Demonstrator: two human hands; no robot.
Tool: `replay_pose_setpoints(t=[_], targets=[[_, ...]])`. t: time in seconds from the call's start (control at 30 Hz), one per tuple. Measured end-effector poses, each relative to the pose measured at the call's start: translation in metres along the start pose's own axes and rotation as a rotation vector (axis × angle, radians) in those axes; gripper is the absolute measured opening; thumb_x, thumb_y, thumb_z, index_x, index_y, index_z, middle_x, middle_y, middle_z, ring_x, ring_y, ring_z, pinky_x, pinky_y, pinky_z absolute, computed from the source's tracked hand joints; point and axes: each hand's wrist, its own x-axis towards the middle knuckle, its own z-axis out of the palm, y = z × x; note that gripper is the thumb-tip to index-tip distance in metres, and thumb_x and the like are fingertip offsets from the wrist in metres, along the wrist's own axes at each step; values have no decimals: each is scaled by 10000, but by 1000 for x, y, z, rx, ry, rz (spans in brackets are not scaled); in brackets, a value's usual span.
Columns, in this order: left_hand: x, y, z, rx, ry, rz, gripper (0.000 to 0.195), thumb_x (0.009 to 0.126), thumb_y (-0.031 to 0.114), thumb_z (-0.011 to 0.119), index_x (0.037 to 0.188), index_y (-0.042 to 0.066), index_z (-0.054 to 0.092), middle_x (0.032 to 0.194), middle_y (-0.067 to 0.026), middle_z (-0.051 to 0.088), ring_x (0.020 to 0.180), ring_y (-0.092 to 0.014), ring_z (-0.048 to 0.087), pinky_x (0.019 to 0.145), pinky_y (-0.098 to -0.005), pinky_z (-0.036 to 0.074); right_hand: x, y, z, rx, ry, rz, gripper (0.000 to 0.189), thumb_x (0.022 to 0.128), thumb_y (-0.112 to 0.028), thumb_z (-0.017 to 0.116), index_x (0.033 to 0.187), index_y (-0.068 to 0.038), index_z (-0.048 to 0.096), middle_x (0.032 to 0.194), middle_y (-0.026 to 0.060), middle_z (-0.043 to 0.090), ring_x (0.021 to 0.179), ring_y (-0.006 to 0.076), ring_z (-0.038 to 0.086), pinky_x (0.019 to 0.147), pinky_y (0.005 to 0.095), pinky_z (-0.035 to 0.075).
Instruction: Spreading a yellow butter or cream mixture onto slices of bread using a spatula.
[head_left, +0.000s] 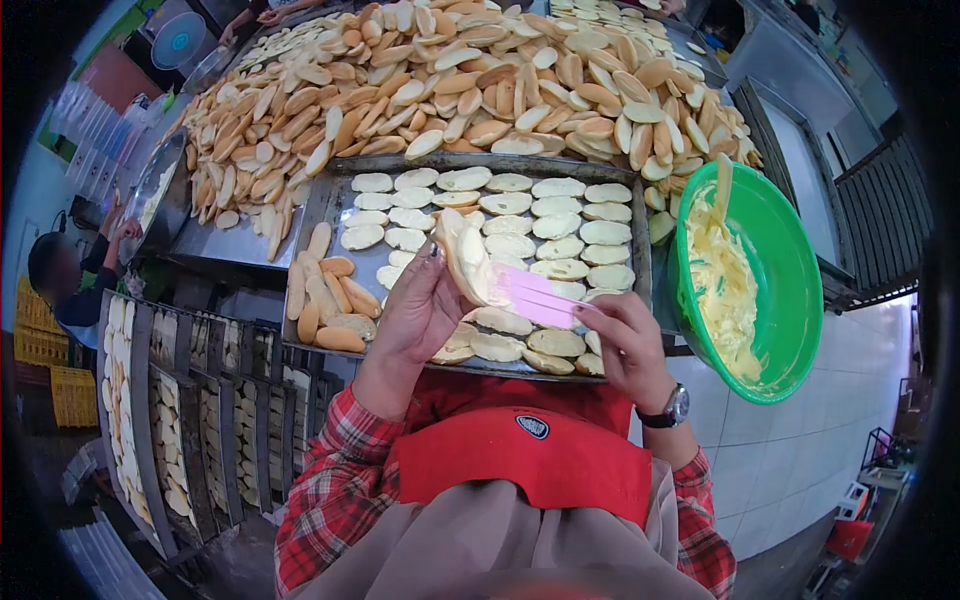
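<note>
My left hand (420, 307) holds a bread slice (463, 259) tilted up above a metal baking tray (646, 255). A pink plastic scraper (536, 295) is gripped in my right hand (626, 337), its blade against the slice's pale spread-covered face. Below both hands, rows of oval bread slices (557, 226) coated with pale spread lie on the tray. Uncoated bread pieces (322, 289) are piled at its left end. To the right, a green plastic basin (787, 300) holds pale creamy spread (724, 300) and a utensil with a pale handle (723, 187).
A large heap of bread slices (465, 82) lies beyond the tray. At left stand a rack of filled trays (191, 442) and a person (75, 270) beside a metal bowl (166, 202). Other people's hands show at the far edge. A slatted metal rack (885, 210) stands right.
</note>
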Motion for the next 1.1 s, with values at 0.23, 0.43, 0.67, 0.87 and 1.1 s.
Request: replay_pose_setpoints(t=[0.23, 0.43, 0.67, 0.87, 1.1], targets=[[-8, -34, 6, -114, -103, -300, 404, 962, 284, 459, 1313, 96, 388, 1274, -97, 499, 1117, -219, 554, 909, -385, 502, -1, 6, 18, -218, 163, -106, 501, 616, 103, 539, 1060, -98, 657, 956, 117, 590, 795, 281, 560, 677, 335, 456], [-9, -20, 2, 162, -146, -98, 481, 873, 57, 574, 1320, 61, 398, 1254, -105, 506, 1089, -220, 566, 870, -384, 527, 6, 1, 3, 4, 133, 152, 497, 627, 102, 545, 1075, -92, 643, 951, 125, 587, 831, 277, 566, 675, 362, 464], [2, 3, -11, 480, -24, 318, 489, 863, -24, 545, 1325, 67, 413, 1204, -81, 531, 1094, -185, 545, 866, -360, 532, 2, -16, -18, -245, -145, 50, 436, 664, 51, 577, 1072, -95, 620, 927, 104, 583, 805, 285, 555, 685, 380, 455], [6, 16, -14, 441, -9, 402, 528, 882, 19, 498, 1379, 86, 333, 1243, -96, 525, 1113, -219, 550, 851, -400, 539, 2, -9, -3, -197, -163, 90, 433, 671, 74, 549, 1068, -83, 623, 923, 112, 585, 816, 289, 559, 690, 374, 466], [10, 34, -53, 655, 216, 375, 504, 843, -63, 515, 1320, 69, 418, 1161, -40, 536, 1028, -127, 546, 852, -293, 513, -11, 13, 24, 245, -303, 420, 393, 747, 129, 453, 1057, -36, 631, 905, 129, 593, 798, 251, 574, 716, 291, 448]])
